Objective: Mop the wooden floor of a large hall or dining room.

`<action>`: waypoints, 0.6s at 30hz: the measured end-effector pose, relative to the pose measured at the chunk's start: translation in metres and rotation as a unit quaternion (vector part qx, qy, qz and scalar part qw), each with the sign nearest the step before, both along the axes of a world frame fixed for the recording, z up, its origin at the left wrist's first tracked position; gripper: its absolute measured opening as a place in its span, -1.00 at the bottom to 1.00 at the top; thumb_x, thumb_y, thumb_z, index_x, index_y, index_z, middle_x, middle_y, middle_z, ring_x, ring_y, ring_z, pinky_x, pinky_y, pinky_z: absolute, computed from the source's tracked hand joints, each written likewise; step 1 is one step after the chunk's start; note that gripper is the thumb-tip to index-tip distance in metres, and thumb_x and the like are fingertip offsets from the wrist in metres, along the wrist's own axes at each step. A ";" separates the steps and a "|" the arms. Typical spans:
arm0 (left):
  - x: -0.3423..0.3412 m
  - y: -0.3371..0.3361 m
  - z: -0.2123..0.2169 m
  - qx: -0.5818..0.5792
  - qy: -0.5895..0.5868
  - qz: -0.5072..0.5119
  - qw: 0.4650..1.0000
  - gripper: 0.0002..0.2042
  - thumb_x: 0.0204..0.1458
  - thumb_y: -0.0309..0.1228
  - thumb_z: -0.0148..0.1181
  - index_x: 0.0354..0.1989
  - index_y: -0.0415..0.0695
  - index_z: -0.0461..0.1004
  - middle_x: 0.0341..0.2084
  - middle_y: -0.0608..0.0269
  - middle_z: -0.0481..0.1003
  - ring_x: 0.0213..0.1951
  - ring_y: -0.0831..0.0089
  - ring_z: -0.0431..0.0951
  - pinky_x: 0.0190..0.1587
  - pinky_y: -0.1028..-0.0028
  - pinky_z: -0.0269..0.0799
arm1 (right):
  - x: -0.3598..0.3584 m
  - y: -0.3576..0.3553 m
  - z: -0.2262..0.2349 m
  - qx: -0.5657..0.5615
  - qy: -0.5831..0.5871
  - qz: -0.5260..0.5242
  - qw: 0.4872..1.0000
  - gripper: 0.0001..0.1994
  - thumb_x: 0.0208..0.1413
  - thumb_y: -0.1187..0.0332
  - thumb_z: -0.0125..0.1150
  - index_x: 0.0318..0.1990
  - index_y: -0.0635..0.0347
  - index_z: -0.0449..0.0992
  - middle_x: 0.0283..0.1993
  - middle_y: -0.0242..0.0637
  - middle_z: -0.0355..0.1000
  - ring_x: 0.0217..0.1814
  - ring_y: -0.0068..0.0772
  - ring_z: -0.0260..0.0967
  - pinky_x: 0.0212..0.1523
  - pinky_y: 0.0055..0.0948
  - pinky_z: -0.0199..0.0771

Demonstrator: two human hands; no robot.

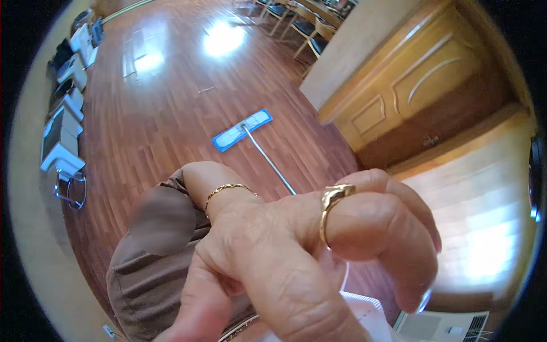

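My left hand [307, 245] is raised close to the view, its back showing. It wears a gold ring on one finger and a gold chain bracelet [228, 187] at the wrist, below a brown sleeve [148, 279]. The ring and little fingers are bent. Thumb and forefinger stand apart and run out past the lower edge, and nothing shows in the hand. Beyond it, a flat mop with a blue-edged white head [229, 137] lies on the floor. Its thin metal handle [269, 163] slants down and disappears behind my hand. My right hand is not in view.
Brown wood-plank flooring [154, 114] stretches away, reflecting bright light. White equipment and a clear chair [71, 188] line the left wall. A wooden panelled door [410, 97] is on the right, with chairs [302, 27] past it. White lace-edged cloth [364, 302] shows below.
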State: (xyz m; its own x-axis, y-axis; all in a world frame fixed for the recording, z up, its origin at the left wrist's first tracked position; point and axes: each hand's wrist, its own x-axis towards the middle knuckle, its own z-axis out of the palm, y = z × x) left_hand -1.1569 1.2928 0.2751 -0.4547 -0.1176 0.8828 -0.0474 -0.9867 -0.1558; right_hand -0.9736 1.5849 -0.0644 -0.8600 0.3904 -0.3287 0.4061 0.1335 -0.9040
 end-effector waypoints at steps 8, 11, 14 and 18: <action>0.051 0.019 -0.016 -0.022 0.060 -0.074 0.995 -0.29 0.09 0.28 -0.28 -0.19 -0.20 0.51 -0.22 -0.18 0.40 -0.18 0.06 0.38 -0.05 0.16 0.22 | 0.153 -0.060 0.193 0.181 0.078 -0.243 0.950 -0.84 0.05 0.31 0.22 -0.30 0.18 0.60 -0.34 -0.34 0.54 -0.62 -0.70 0.20 -0.62 -0.66 0.16; 0.056 0.024 -0.023 -0.031 0.078 -0.086 0.993 -0.31 0.09 0.26 -0.25 -0.17 -0.20 0.50 -0.20 -0.15 0.40 -0.16 0.08 0.37 -0.04 0.18 0.22 | 0.222 -0.061 0.203 0.175 0.132 -0.273 0.937 -0.76 0.03 0.20 0.25 -0.32 0.21 0.57 -0.42 -0.32 0.51 -0.58 -0.65 0.22 -0.54 -0.64 0.20; 0.069 0.031 -0.029 -0.044 0.099 -0.088 0.990 -0.32 0.09 0.25 -0.21 -0.15 -0.21 0.49 -0.18 -0.12 0.40 -0.13 0.10 0.37 -0.02 0.19 0.22 | 0.260 -0.066 0.215 0.306 0.223 -0.334 0.863 -0.71 0.03 0.15 0.25 -0.32 0.23 0.56 -0.45 -0.31 0.47 -0.53 -0.60 0.25 -0.47 -0.60 0.24; 0.087 0.051 -0.033 -0.067 0.135 -0.082 0.985 -0.34 0.09 0.23 -0.16 -0.12 -0.21 0.47 -0.16 -0.08 0.40 -0.10 0.13 0.37 0.00 0.20 0.22 | 0.283 -0.048 0.237 0.382 0.275 -0.382 0.795 -0.68 0.05 0.11 0.22 -0.37 0.24 0.53 -0.50 -0.31 0.41 -0.46 -0.52 0.26 -0.39 -0.54 0.26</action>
